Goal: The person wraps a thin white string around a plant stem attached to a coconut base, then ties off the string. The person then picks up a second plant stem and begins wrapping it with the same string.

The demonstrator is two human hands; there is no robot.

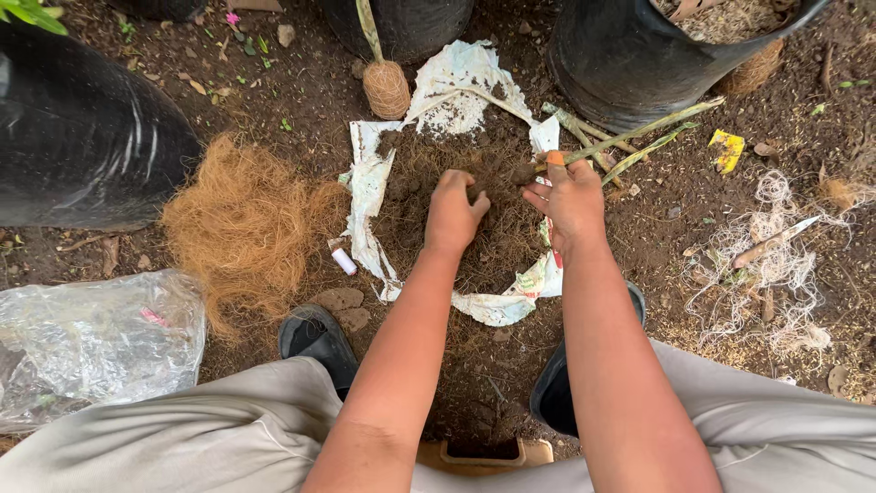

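Note:
My left hand (453, 212) presses down into a mound of dark fibrous soil (438, 169), fingers curled into it. My right hand (570, 199) rests at the mound's right side, closed around the base of a green plant cutting (639, 132) whose stems run up to the right. The soil lies on a torn white plastic sheet (370, 192) spread on the ground. A wrapped root ball of brown fibre with a stem (386, 87) stands just beyond the sheet.
A heap of loose coconut fibre (242, 224) lies to the left, a clear plastic bag (91, 342) at lower left. Black grow bags (78, 137) (630, 55) stand left and back right. A knife (771, 242) lies on tangled white string (766, 274). My shoes (315, 338) flank the sheet.

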